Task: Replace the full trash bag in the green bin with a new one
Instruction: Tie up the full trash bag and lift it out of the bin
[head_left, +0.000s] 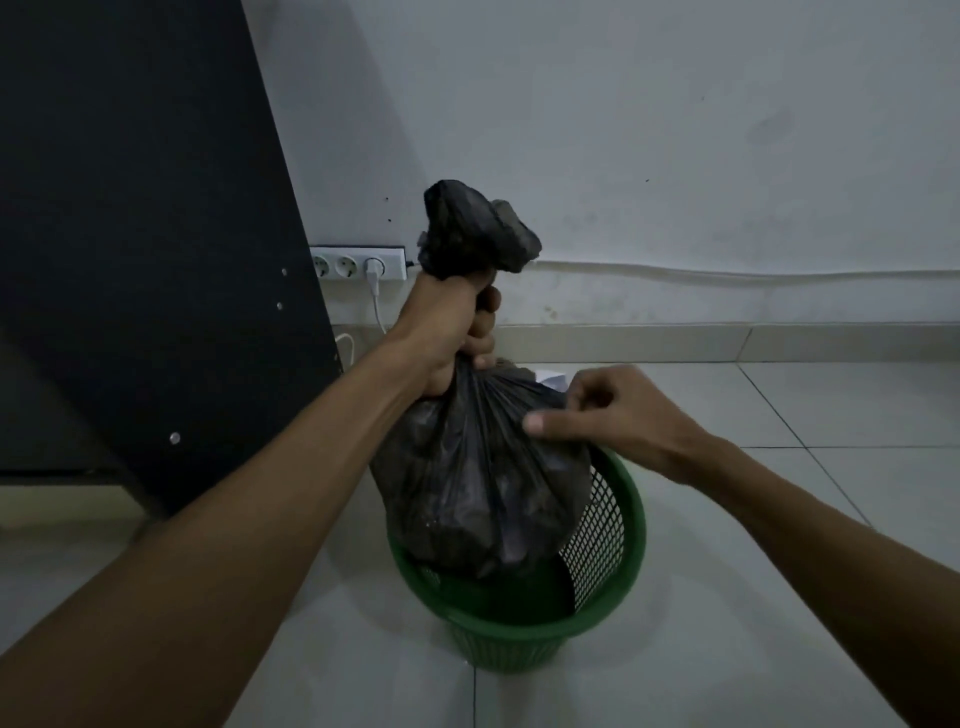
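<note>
Below both hands, the green mesh bin (524, 631) is sitting on the tiles, the full black trash bag (483, 488) half out of it. The right hand (613, 415), loosely curled, is touching the bag's shoulder; the left hand (457, 332) is gripping its gathered neck. Removal is underway, probably; next comes lifting clear without snagging.

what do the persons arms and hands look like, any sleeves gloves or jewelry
Both arms are bare as far up as the head view shows, with no sleeve in view. The left hand and right hand wear no gloves, and no rings, watch or bracelet show on the fingers or wrists. The right thumb's nail is short and plain.
</note>
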